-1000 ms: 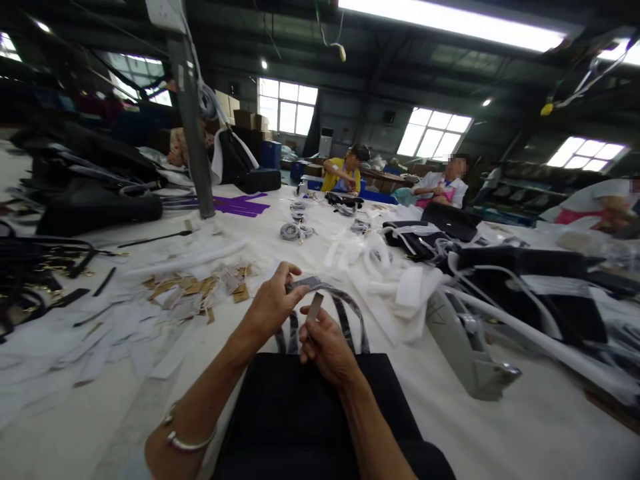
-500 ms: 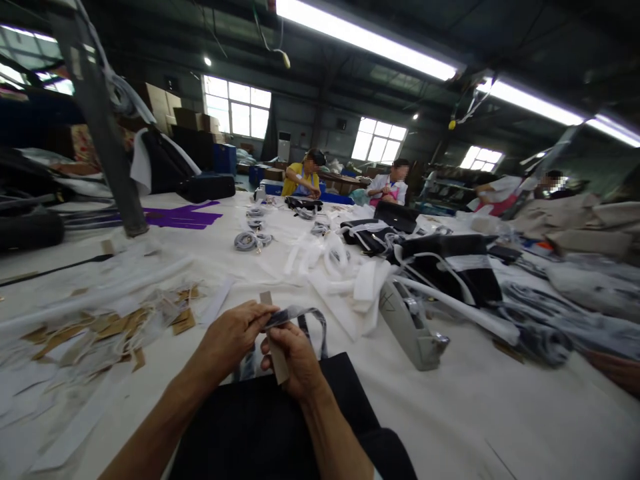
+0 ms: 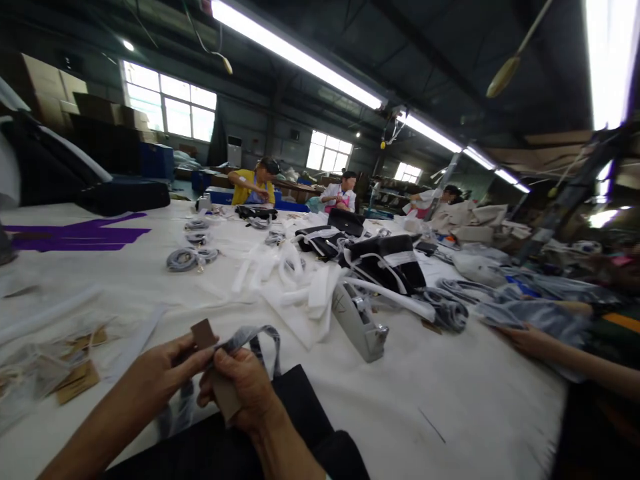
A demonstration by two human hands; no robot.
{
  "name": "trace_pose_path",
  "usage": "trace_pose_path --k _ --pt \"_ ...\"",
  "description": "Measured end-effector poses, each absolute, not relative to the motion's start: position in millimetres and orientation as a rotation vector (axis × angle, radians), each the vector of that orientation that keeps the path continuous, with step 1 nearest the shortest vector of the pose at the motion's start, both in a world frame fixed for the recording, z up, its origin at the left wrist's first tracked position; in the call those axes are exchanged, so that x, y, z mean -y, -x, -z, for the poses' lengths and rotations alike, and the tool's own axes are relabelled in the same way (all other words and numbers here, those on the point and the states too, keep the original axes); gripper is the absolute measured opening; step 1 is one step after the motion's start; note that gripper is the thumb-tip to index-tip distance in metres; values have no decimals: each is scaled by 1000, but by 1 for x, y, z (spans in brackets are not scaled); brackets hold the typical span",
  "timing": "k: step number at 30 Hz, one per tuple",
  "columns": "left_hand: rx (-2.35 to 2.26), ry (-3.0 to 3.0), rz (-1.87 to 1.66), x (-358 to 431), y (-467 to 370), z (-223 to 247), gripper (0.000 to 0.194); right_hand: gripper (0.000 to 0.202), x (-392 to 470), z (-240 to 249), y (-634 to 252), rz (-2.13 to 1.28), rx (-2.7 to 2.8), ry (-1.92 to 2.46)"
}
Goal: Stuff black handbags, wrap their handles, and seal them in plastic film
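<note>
My right hand (image 3: pixel 245 387) is closed round a brown cardboard strip (image 3: pixel 226 399), its thumb pressing on a dark strap (image 3: pixel 273 340) covered in clear film. Fingers and thumb of my left hand (image 3: pixel 170 367) pinch near the strip's upper end, where the strap crosses it. From there the strap loops up and back down behind my right hand to a black bag (image 3: pixel 305 407). The bag lies under my forearms at the table's near side, partly hidden by them.
A grey tape dispenser (image 3: pixel 357 323) stands right of my hands, beside white foam pieces (image 3: pixel 320 293). Black bags (image 3: pixel 385 260) lie behind it. Cardboard scraps (image 3: pixel 77 380) are at left. A co-worker's hand (image 3: pixel 525 340) touches grey plastic-wrapped material at right. Two people sit across the table.
The view has swung right, so things sit further left in it. The card has tilted, showing its broad face. A co-worker's arm at right shows more fully.
</note>
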State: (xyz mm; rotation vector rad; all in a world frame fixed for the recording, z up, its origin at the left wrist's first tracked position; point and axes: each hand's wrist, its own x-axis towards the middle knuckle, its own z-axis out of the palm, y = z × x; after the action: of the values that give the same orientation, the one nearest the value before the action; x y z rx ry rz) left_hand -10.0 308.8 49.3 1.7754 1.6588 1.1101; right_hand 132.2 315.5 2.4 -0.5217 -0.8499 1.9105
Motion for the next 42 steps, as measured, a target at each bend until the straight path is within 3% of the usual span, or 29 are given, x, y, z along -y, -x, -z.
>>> trace_pose_path --k 2,5,12,22,30,42 --pt "-1716 -1755 -1052 -310 17 -54 39 51 -315 -4 -132 -1944 832 519" --pt "-1796 -1709 -1011 -306 26 -69 39 41 -311 -7 -132 -1969 790 576" --pt "-1478 -1627 -1017 -294 14 -82 32 23 -310 -6 -132 -1899 752 583" --pt "-1457 -1749 -940 -294 8 -77 28 27 -311 -3 -130 -1832 680 565" --pt "-1416 -1506 -1022 -293 16 -82 36 33 -306 -15 -140 -2096 511 307" --pt "-1425 -1611 -1082 -294 1 -65 28 31 -306 -9 -133 -1899 607 291"
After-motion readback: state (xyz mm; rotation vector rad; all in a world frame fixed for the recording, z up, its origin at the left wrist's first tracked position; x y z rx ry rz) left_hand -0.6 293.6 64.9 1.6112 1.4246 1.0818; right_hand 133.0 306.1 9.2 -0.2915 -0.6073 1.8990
